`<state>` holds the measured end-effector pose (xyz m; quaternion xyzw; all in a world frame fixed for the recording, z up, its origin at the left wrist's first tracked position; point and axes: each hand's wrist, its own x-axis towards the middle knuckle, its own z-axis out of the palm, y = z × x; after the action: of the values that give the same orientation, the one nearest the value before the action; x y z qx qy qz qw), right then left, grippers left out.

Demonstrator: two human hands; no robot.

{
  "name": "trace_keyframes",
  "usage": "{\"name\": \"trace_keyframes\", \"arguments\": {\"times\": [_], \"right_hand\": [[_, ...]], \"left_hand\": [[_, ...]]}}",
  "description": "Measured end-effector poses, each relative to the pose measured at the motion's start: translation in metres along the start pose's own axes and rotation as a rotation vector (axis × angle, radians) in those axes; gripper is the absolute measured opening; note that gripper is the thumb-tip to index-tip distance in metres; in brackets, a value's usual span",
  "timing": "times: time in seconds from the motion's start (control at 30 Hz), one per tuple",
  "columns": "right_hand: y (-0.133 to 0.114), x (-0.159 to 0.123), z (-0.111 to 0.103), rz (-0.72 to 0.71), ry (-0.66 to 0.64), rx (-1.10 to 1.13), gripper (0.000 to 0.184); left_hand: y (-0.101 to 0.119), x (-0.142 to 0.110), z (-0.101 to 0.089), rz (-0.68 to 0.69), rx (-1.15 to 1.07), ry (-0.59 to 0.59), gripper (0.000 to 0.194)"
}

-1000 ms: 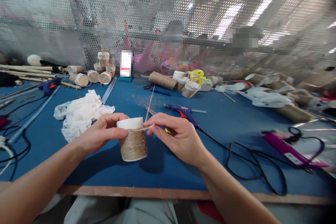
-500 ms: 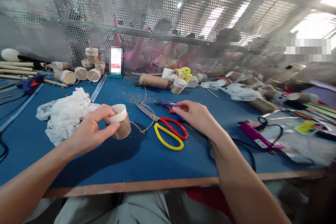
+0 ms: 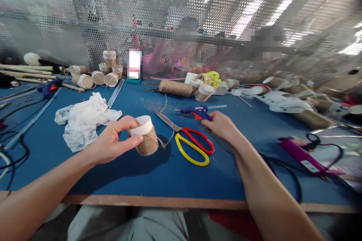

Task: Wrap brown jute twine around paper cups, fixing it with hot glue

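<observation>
My left hand [image 3: 120,137] grips a small cardboard tube [image 3: 147,142] by its white-lined rim, thumb outside and fingers inside. Brown twine wraps the tube's lower part, and a loose strand [image 3: 166,144] trails from it to the right. Near the middle of the table, my right hand [image 3: 219,125] closes around the handle of a blue glue gun [image 3: 198,112] with an orange trigger. The gun's nozzle points left, with a clear glue stick out of its back. Between the hands lie scissors [image 3: 195,145] with one red and one yellow handle, blades parted.
Crumpled white fabric [image 3: 85,120] lies left of my left hand. A twine spool [image 3: 175,87] and small wrapped cups [image 3: 204,92] stand behind the scissors. A purple power strip [image 3: 299,154] with dark cables is at right. A second glue gun [image 3: 50,87] sits at far left.
My right hand has closed on the glue gun's handle, and the gun now shows more fully. The view has shifted, so most things sit farther right. My left hand still holds the tube.
</observation>
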<state>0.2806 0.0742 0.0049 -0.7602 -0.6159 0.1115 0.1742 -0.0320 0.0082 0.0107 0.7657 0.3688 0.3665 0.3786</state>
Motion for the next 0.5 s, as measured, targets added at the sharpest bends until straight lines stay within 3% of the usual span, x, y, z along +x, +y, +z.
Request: {"name": "trace_keyframes", "arguments": {"times": [0.13, 0.3, 0.4, 0.5], "right_hand": [[-0.022, -0.026, -0.015, -0.086, 0.065, 0.271, 0.034], [-0.057, -0.054, -0.028, -0.200, -0.297, 0.662, 0.026], [-0.071, -0.066, -0.027, -0.304, -0.311, 0.749, 0.024], [-0.075, -0.078, -0.021, -0.321, -0.350, 0.831, 0.020]], "left_hand": [[-0.004, 0.002, 0.002, 0.003, 0.001, 0.008, 0.011], [-0.013, 0.003, 0.004, 0.018, -0.010, 0.017, 0.012], [-0.018, 0.003, 0.004, 0.017, -0.038, -0.003, 0.014], [-0.019, 0.004, 0.004, -0.023, -0.024, 0.009, 0.015]]}}
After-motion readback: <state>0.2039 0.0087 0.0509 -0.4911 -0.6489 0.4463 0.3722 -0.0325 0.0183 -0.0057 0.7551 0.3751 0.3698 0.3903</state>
